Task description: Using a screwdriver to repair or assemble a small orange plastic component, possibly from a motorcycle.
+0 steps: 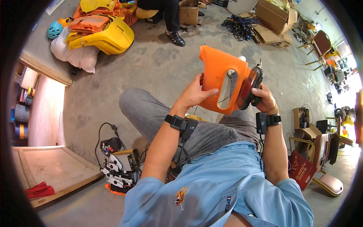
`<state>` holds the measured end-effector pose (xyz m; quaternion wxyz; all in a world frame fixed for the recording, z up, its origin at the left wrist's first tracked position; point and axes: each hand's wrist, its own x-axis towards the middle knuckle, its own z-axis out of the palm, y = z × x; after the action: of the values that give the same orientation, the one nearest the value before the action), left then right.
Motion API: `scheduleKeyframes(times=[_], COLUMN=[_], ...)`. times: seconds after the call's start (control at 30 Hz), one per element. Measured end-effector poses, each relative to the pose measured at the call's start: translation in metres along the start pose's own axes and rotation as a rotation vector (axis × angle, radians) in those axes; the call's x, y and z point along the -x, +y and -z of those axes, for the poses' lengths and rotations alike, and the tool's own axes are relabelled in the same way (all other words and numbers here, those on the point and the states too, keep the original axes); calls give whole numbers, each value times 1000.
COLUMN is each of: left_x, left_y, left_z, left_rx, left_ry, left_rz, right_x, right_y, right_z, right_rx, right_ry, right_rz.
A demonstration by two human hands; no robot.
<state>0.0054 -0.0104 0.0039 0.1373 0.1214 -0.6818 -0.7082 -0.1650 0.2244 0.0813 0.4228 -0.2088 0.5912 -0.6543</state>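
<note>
My left hand [196, 92] is closed on the left edge of an orange plastic panel [217, 70], its thumb lying on the front face. The panel is tilted above my lap and has a long oval opening. At its right side, my right hand [265, 99] grips a tail light [249, 89], a long oval lamp with a dark rim and a red lens. Lamp and panel overlap in view; whether they touch, I cannot tell. A thin metal rod [261, 62] sticks up behind the lamp. Something dark green [256, 101] shows under my right fingers, partly hidden.
Yellow and orange plastic shells [117, 36] lie at the far left by a white sack [72, 51]. Another person's leg and shoe [176, 39] stand ahead. Dark cables [240, 26] and cardboard boxes [276, 17] lie far right. Parts with wires [117, 166] sit beside my left arm.
</note>
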Motion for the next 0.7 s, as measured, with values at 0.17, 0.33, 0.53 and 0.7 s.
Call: scheduleKeyframes(times=[0.17,0.33,0.53,0.7], left_x=[-2,-3,2,11], left_y=[-7,0,-7,8], left_z=[-4,-3,-16,-18], left_rx=[-21,-271,-320,-444], left_ry=[-1,410,96,-120], left_rz=[-15,-135,-170,-115], right_x=[-6,-16,-28,-38], right_y=[-12,-6,7,10], right_z=[-21,-39,-50,-52], right_rx=[178,167,71,1], right_ry=[-38,54,120,164], right_rz=[-66,-38,-17,5])
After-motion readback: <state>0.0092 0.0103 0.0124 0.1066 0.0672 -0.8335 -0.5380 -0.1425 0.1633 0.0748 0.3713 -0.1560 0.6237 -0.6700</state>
